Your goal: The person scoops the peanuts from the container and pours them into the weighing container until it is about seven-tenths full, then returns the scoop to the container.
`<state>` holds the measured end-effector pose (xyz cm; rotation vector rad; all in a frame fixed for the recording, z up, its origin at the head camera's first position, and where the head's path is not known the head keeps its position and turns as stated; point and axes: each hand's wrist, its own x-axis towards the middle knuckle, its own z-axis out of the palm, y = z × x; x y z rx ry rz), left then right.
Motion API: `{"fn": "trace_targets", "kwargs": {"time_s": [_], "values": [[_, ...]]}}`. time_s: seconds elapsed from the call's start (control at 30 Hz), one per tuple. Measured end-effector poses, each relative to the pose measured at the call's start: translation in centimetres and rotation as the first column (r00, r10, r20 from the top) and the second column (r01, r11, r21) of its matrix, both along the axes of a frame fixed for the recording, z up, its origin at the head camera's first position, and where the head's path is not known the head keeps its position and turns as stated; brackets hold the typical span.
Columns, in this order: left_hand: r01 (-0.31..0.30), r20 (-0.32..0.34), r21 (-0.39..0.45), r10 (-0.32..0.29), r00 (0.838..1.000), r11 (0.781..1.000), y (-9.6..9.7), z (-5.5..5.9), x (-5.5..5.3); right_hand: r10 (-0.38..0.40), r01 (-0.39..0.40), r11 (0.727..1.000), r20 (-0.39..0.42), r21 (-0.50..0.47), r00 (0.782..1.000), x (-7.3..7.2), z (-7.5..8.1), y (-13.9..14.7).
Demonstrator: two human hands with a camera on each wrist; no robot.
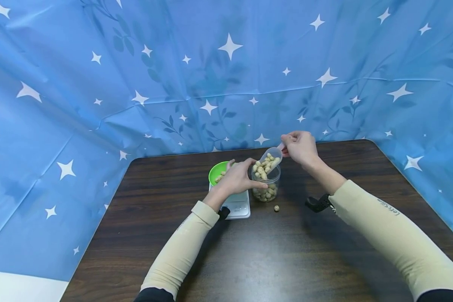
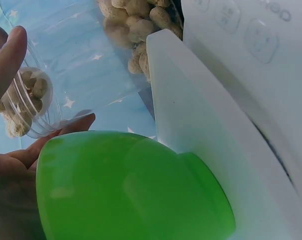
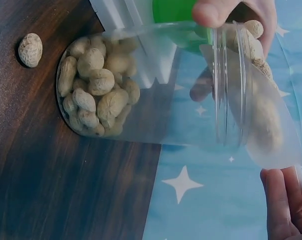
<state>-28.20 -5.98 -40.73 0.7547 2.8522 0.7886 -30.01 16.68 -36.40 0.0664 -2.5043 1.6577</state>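
A clear jar [image 3: 156, 115] stands on the table with peanuts [image 3: 98, 85] filling its lower part. My left hand [image 1: 235, 178] grips the jar around its neck, thumb on the near side and fingers on the far side. My right hand [image 1: 302, 149] pinches the handle of a translucent scoop [image 3: 291, 147] above and right of the jar. Heaped with peanuts, the scoop tilts down into the jar's mouth. Left of the jar, a green bowl [image 1: 216, 171] holding some peanuts sits on a white kitchen scale [image 1: 238, 207], partly hidden by my left hand.
One loose peanut [image 1: 276, 208] lies on the dark wooden table [image 1: 272, 260], just in front of the jar. Behind the table hangs a blue cloth [image 1: 211, 75] with white stars. The scale stands close beside the jar.
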Motion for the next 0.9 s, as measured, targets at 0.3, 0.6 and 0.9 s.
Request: {"fn": "trace_targets", "kwargs": {"time_s": [0.3,0.6,0.9], "values": [[-0.001,-0.004,-0.008,0.001,1.000,1.000,0.0,0.0,0.0,0.067,-0.068,0.996,0.008,0.057,0.998,0.6,-0.5,-1.1],[-0.005,-0.002,-0.018,0.005,1.000,1.000,0.0,0.0,-0.1,0.028,-0.027,0.999,0.060,-0.019,0.998,0.3,-0.2,-0.5],[0.007,-0.008,-0.009,-0.007,1.000,1.000,-0.1,0.1,0.1,-0.016,0.036,0.986,0.120,-0.160,0.993,-0.1,0.3,1.0]]}}
